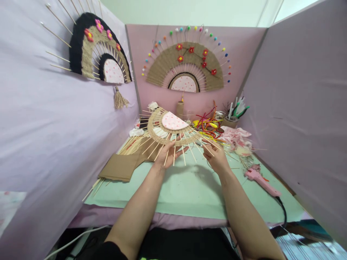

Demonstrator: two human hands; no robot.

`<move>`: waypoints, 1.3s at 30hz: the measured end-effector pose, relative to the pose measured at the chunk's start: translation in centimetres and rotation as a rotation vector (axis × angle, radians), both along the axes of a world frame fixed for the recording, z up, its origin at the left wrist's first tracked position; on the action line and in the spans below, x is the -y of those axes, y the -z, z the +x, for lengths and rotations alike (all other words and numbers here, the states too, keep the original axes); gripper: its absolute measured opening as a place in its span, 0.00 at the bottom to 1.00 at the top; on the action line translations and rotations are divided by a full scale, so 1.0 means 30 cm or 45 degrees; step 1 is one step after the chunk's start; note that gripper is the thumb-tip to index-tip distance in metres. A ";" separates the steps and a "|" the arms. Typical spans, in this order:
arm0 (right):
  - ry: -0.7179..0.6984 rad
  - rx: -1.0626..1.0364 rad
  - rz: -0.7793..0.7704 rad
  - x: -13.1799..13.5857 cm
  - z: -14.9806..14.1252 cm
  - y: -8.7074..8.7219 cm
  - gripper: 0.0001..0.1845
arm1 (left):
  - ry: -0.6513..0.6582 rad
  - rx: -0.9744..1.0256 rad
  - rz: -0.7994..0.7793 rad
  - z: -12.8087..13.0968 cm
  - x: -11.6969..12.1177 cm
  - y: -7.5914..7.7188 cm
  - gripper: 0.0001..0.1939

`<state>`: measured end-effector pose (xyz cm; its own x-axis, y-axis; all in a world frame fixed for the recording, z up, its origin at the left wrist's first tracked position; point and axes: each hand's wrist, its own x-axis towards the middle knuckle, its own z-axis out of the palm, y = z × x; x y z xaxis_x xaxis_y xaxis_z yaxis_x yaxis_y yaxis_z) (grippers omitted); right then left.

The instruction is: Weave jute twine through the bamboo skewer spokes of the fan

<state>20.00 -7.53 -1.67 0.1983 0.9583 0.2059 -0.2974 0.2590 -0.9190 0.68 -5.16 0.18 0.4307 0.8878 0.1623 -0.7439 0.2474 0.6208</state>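
Your left hand [168, 153] holds one fan [173, 121]; right hand [216, 157] pinches its edge. One cup [229, 122]: pliers [244, 112], probably one pair.

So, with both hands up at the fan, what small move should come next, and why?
Probably press the brown band snug at its right end with the right hand, while the left hand steadies the stick fan: the right fingers are already by that end, and the left hand supports the sticks from below.
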 end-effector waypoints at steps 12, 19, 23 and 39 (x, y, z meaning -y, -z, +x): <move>-0.044 -0.036 0.001 0.011 0.019 -0.022 0.20 | -0.148 0.022 -0.026 -0.001 -0.014 0.002 0.30; -0.457 0.496 -0.200 0.059 0.061 -0.018 0.14 | -0.292 0.094 -0.048 0.001 -0.029 0.012 0.30; -0.629 0.589 -0.131 0.083 0.045 -0.024 0.13 | -0.352 0.092 -0.041 0.009 -0.025 0.011 0.31; -0.206 -0.161 -0.203 0.003 0.037 0.004 0.13 | -0.101 0.051 -0.080 -0.003 -0.020 0.010 0.27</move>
